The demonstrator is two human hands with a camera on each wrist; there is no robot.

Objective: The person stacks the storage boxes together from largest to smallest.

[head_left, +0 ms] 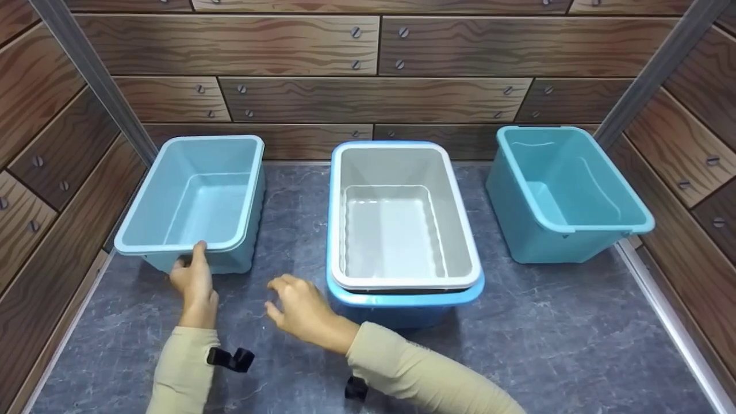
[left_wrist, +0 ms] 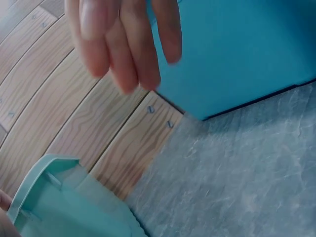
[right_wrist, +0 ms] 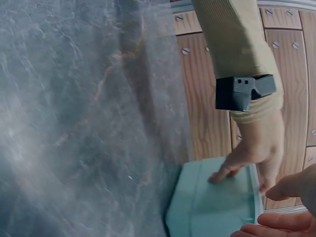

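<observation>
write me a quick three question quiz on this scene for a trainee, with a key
1. Short answer: Which hand grips the front rim of the pale blue tub at the left?
2. True or false: The grey tub sits nested in the blue tub.
3. Multiple choice: What colour is the tub at the far right?
a) orange
b) teal
c) white

Key:
1. The left hand; the right hand holds nothing.
2. True.
3. b
</observation>
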